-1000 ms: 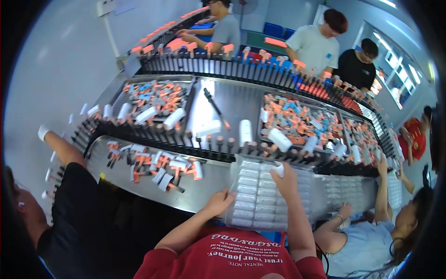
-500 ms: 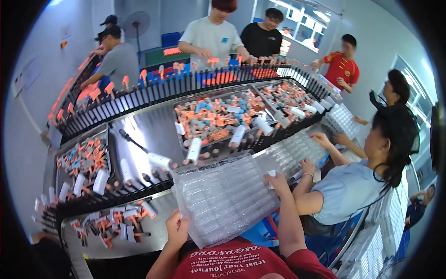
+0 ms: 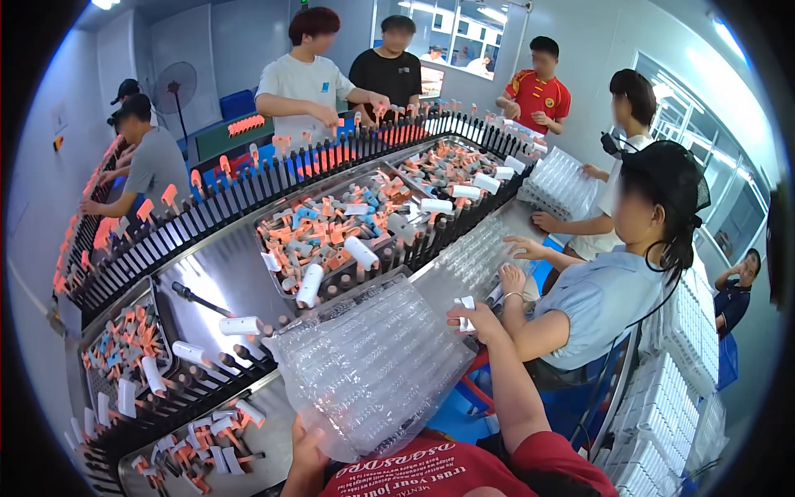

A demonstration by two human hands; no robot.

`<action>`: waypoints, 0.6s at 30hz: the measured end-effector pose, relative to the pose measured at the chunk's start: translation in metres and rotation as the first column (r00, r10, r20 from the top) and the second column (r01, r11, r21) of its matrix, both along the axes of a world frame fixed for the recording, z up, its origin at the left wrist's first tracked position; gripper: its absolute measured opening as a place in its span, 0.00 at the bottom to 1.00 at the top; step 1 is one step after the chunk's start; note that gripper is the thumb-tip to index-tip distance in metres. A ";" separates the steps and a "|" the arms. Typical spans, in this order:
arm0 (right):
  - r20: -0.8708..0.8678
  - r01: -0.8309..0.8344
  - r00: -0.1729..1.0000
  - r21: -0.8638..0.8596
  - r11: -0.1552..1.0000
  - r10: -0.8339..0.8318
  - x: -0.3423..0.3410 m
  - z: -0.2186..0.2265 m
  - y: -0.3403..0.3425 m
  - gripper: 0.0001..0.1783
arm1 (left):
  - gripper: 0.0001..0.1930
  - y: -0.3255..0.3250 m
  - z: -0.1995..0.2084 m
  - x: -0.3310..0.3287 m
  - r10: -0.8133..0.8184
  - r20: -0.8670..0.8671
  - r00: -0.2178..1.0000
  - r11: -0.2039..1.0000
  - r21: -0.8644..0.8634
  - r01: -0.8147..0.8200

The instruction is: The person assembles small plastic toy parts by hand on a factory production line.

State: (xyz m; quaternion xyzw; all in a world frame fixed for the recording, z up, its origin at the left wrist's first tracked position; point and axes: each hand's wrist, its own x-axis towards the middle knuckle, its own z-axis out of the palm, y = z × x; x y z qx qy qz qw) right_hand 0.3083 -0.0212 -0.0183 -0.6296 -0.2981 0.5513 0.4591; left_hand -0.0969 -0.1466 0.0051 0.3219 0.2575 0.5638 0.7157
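A clear plastic blister tray with rows of pockets lies tilted in front of me, over the near edge of the steel table. My left hand is closed on its lower left corner; the film there partly covers the fingers. At the tray's right side my right hand is closed around a small white plastic piece, which sticks out past the fingers. Beyond the tray, white curved covers sit on black pegs along the conveyor.
Metal trays of orange, grey and blue parts stand inside the peg loop. Orange and white pieces lie on the table at lower left. A co-worker sits close on my right beside another clear tray. Stacked white trays stand farther right.
The view has turned to the right. My right hand has moved slightly off the tray's edge, showing more of the white piece. The pegs with their covers have shifted in the picture.
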 end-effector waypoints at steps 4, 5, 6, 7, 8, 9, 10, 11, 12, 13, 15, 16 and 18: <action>0.026 -0.021 0.999 -0.027 0.999 0.022 0.006 -0.001 0.007 0.15 | 0.30 0.013 0.001 0.012 0.107 0.276 0.955 0.923 -0.386 0.009; 0.037 -0.027 0.999 -0.048 0.998 0.028 -0.002 0.005 0.008 0.15 | 0.30 0.023 0.014 0.026 0.159 0.091 0.983 0.858 -0.506 -0.092; 0.049 -0.032 0.998 -0.069 0.997 0.035 -0.007 0.008 0.011 0.15 | 0.30 0.030 0.023 0.033 0.185 -0.101 0.978 0.774 -0.598 -0.208; 0.043 -0.035 0.998 -0.076 0.997 0.039 -0.005 0.009 0.011 0.15 | 0.30 0.028 0.024 0.033 0.187 -0.108 0.976 0.769 -0.603 -0.214; 0.019 -0.102 0.994 -0.097 0.990 0.104 0.000 0.010 0.010 0.14 | 0.30 0.026 0.025 0.032 0.173 -0.111 0.979 0.795 -0.571 -0.205; -0.005 -0.167 0.986 -0.115 0.979 0.167 0.006 0.012 0.009 0.14 | 0.30 0.025 0.027 0.032 0.157 -0.114 0.981 0.819 -0.539 -0.194; -0.011 -0.173 0.985 -0.123 0.977 0.173 0.008 0.011 0.007 0.14 | 0.29 0.019 0.025 0.031 0.146 -0.118 0.982 0.840 -0.509 -0.186; -0.042 -0.186 0.982 -0.114 0.976 0.182 0.008 0.013 0.006 0.15 | 0.29 0.043 0.047 0.045 0.138 -0.115 0.984 0.861 -0.477 -0.177; -0.076 -0.197 0.979 -0.102 0.975 0.190 0.009 0.013 0.006 0.17 | 0.28 0.051 0.057 0.061 0.129 -0.116 0.985 0.881 -0.443 -0.168; -0.111 -0.195 0.977 -0.093 0.976 0.185 0.015 0.014 0.002 0.18 | 0.28 0.054 0.063 0.074 0.107 -0.118 0.987 0.900 -0.411 -0.147; -0.113 -0.190 0.976 -0.044 0.981 0.185 0.021 0.022 -0.004 0.19 | 0.27 0.062 0.070 0.078 0.054 -0.121 0.991 0.938 -0.335 -0.092; -0.101 -0.142 0.985 -0.019 0.990 0.139 0.024 0.026 -0.010 0.18 | 0.27 0.065 0.073 0.082 0.020 -0.122 0.992 0.954 -0.293 -0.055; -0.188 -0.162 0.968 0.054 0.985 0.169 0.040 0.021 -0.027 0.18 | 0.26 0.074 0.080 0.095 -0.090 -0.120 0.989 0.978 -0.200 0.065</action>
